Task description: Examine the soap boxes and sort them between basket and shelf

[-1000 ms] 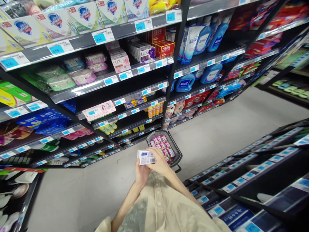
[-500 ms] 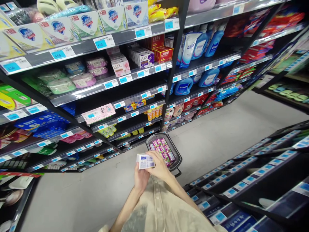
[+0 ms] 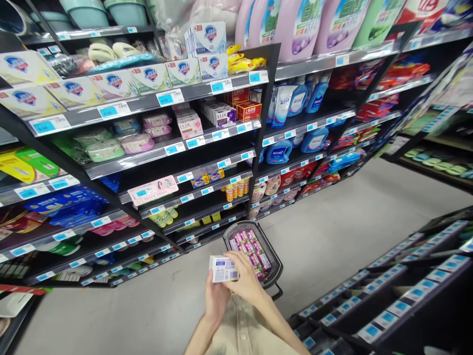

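Note:
I hold a small white and blue box (image 3: pixel 222 268) in front of my body with both hands. My left hand (image 3: pixel 216 297) grips it from below and my right hand (image 3: pixel 245 279) wraps its right end, fingers closed on it. Just beyond the box a dark wire basket (image 3: pixel 273 251) stands on the floor, filled with several pink and green boxes (image 3: pixel 251 245). The soap shelf (image 3: pixel 207 133) with white and pink soap boxes is up ahead, well out of arm's reach.
Black shelving fills the left and centre, with blue price tags along every edge. Blue detergent bottles (image 3: pixel 281 150) stand to the right of the upright post. A low rack (image 3: pixel 388 291) runs along my right. Grey floor (image 3: pixel 351 222) stretches ahead to the right.
The view has tilted upward, showing the top shelf with large pink bottles. My hands keep hold of the box and now sit lower in the picture.

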A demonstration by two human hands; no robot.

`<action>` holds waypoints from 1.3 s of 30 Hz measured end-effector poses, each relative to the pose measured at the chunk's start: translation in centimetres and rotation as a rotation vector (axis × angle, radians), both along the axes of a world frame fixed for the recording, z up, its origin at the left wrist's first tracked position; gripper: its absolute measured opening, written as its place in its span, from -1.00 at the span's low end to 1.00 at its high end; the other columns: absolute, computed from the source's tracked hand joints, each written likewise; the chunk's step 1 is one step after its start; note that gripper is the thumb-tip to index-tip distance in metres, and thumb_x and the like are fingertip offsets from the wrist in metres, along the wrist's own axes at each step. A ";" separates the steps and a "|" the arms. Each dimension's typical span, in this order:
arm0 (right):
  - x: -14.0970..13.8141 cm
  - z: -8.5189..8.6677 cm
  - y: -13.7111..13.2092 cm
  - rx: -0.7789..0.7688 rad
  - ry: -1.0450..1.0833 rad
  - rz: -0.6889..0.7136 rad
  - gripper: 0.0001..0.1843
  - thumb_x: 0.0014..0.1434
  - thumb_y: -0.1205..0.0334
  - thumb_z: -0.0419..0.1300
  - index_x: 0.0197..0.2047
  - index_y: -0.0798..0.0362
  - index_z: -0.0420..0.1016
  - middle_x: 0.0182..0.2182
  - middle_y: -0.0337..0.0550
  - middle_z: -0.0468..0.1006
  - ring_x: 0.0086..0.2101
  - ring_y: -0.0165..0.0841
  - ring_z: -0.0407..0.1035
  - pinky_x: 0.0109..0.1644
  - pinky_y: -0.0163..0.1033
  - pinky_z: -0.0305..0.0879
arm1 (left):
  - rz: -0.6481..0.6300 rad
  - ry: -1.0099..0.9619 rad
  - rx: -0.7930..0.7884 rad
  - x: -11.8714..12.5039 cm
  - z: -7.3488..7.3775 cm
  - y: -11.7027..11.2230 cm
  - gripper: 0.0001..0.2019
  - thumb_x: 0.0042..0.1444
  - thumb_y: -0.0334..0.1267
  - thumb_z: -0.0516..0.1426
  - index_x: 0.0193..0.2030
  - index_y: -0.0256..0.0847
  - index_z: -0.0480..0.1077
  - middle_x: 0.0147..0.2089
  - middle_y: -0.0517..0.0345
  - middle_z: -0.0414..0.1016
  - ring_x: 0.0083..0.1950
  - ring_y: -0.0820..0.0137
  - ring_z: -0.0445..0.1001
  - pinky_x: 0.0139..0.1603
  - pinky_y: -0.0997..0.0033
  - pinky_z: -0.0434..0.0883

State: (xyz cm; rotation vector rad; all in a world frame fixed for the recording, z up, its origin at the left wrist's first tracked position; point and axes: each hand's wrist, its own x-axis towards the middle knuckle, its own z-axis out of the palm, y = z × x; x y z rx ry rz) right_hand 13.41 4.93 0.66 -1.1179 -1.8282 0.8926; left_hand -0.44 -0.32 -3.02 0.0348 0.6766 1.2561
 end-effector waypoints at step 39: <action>0.0 0.3 -0.1 -0.031 -0.008 -0.012 -0.25 -0.11 0.50 0.34 0.21 -0.03 0.50 0.14 0.00 0.60 0.17 -0.05 0.47 0.32 0.09 0.44 | 0.010 -0.003 -0.025 0.0 -0.5 0.1 -0.40 0.25 0.20 0.22 0.20 -0.23 0.62 0.29 -0.18 0.61 0.50 -0.16 0.36 0.54 -0.12 0.22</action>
